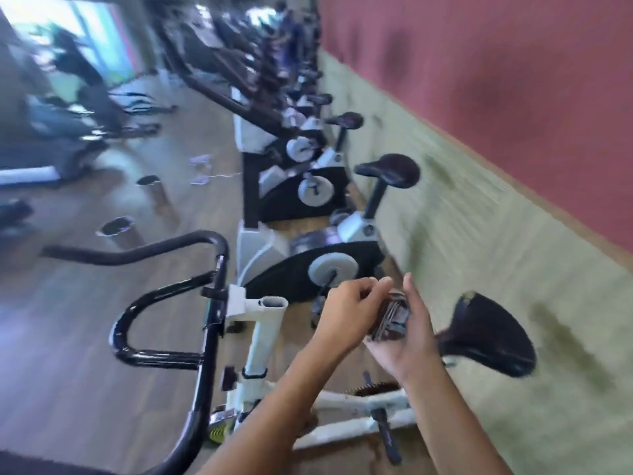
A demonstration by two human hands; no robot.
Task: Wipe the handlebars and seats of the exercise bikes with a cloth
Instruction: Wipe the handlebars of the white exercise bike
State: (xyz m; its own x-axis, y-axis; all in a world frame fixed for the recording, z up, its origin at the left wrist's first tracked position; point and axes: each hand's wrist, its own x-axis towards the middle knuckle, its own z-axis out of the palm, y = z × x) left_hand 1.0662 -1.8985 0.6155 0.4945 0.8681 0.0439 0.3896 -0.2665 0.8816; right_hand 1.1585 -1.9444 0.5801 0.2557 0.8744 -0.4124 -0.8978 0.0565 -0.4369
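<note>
The nearest bike's handlebars [211, 337] stand at the left and are not touched. Right of them, above the frame, the left hand [349, 313] is curled, and an edge of the folded dark cloth [390, 317] is pinched by it. The cloth is cradled on the palm of the right hand [407, 347], whose fingers are extended. The seat [489, 337] lies just beyond. The cloth appears to be under preparation, so next it must be pressed onto the seat or the bars.

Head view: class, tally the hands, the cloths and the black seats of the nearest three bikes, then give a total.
Hands: 2 (left hand, right hand)
Cloths: 1 (cloth)
Seats: 3 (nearest seat, second seat, third seat)
Total: 6
</note>
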